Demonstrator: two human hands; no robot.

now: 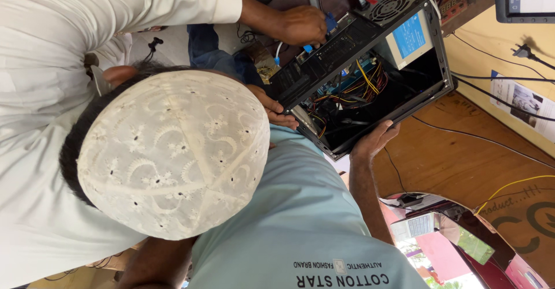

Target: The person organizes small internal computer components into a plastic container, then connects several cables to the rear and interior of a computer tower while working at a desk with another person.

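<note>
The open computer case (429,63) lies tilted at the wooden desk's (462,156) edge, its open side turned out so that the wiring (358,86) shows; a white-sleeved co-worker's hand (300,26) pinches a blue plug at its back; two other hands (373,141) (272,109) grip its rim, steadying it; the wearer's own hands are out of view.

The approach from the left and near side is blocked by a capped head (173,150) and a light blue shirt back (300,231). The open side of the computer case (430,52) is reached only from the right. Its inner left half is filled by a cable bundle (361,83), its near rim is taken up by two co-workers' hands (376,138), and dark free room is left towards its right wall. Bare wooden tabletop (457,162) is left right of the case, crossed only by thin cords (491,141).
</note>
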